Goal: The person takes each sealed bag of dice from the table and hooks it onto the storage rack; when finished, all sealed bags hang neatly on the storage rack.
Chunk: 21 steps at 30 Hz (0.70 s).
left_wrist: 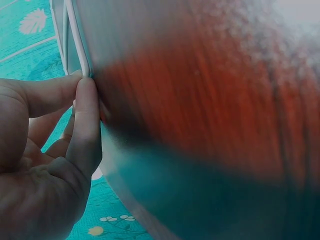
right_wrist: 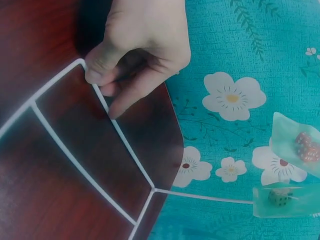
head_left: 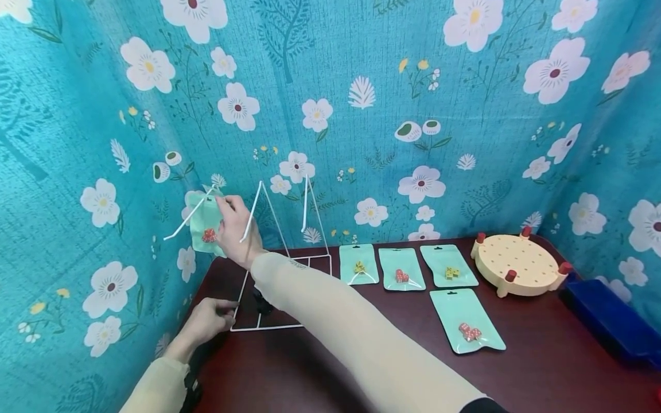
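A white wire display rack (head_left: 268, 328) with three slanting prongs stands at the table's left. My left hand (head_left: 206, 321) pinches its left base wire between thumb and fingers, also plain in the left wrist view. Above, my right hand (head_left: 240, 232) reaches across and pinches the right edge of a mint-green zip bag with red dice (head_left: 198, 229). The leftmost prong (head_left: 188, 213) crosses in front of this bag. In the right wrist view, a second green bag (right_wrist: 260, 210) with darker dice shows just below the red-dice bag (right_wrist: 285, 135); the right hand is outside that view.
Several more mint-green bags, such as one with red dice (head_left: 454, 312), lie flat on the dark red table (head_left: 403, 355). A round cream board with red-tipped legs (head_left: 516, 261) and a blue tray (head_left: 611, 315) sit at the right. A floral curtain (head_left: 361, 160) borders the table's back.
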Motion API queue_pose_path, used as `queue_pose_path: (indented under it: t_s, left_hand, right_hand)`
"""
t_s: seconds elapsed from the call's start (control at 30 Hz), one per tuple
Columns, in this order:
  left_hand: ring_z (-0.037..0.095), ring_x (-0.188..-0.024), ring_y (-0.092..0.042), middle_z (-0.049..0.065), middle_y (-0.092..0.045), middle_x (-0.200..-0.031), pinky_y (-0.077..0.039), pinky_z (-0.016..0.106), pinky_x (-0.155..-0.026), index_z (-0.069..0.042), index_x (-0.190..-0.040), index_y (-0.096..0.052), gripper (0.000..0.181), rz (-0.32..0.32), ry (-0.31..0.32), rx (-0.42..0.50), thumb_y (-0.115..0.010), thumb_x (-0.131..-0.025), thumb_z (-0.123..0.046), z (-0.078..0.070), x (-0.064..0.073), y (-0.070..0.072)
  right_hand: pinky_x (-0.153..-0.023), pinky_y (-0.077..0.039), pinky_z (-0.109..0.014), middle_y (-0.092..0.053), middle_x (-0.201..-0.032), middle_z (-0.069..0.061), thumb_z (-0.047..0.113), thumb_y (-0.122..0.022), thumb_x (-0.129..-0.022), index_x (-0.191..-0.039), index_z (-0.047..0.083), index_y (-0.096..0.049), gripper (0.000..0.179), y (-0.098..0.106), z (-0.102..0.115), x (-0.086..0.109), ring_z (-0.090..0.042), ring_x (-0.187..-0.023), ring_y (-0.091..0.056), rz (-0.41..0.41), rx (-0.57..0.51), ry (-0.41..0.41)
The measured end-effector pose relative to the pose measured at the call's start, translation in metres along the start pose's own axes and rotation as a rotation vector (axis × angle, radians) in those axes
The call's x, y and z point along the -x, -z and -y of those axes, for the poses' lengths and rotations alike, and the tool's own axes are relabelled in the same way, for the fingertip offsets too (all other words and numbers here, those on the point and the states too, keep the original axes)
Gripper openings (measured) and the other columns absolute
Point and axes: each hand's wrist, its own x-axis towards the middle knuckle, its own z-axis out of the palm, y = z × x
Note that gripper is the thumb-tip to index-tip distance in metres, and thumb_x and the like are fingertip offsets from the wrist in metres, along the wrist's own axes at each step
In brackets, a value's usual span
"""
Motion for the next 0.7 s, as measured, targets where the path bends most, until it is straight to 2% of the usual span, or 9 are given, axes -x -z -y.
queue_pose_path:
  t_s: [0.13, 0.43, 0.7]
  left_hand:
    - [0.022, -0.086, -0.065, 0.01, -0.074, -0.098, -0.053, 0.035, -0.075, -0.002, -0.139, -0.078, 0.042, 0.006, 0.013, 0.007, -0.078, -0.097, -0.003, -0.001, 0.001, 0.001]
    - [0.024, -0.086, -0.066, 0.009, -0.076, -0.097, -0.056, 0.034, -0.077, -0.003, -0.141, -0.077, 0.044, 0.012, 0.029, 0.006, -0.078, -0.097, -0.004, 0.001, -0.003, 0.0]
    - [0.024, -0.085, -0.065, 0.009, -0.075, -0.096, -0.054, 0.035, -0.076, -0.002, -0.14, -0.077, 0.043, 0.007, 0.024, 0.004, -0.078, -0.097, -0.004, 0.0, 0.0, 0.0]
  right_hand:
    - [-0.109, -0.058, -0.019, -0.062, -0.15, -0.013, 0.0, -0.067, -0.107, -0.16, 0.004, -0.06, 0.054, 0.001, -0.001, -0.004, -0.02, -0.128, -0.074, 0.002, 0.019, 0.01]
    - [-0.101, -0.061, -0.024, -0.054, -0.159, -0.011, 0.0, -0.064, -0.108, -0.166, 0.007, -0.054, 0.059, 0.006, -0.007, -0.01, -0.019, -0.129, -0.07, 0.077, 0.024, -0.028]
    - [-0.11, -0.059, -0.025, -0.054, -0.16, -0.013, 0.002, -0.067, -0.108, -0.162, 0.008, -0.057, 0.056, 0.003, -0.007, -0.009, -0.021, -0.133, -0.069, 0.081, 0.014, 0.003]
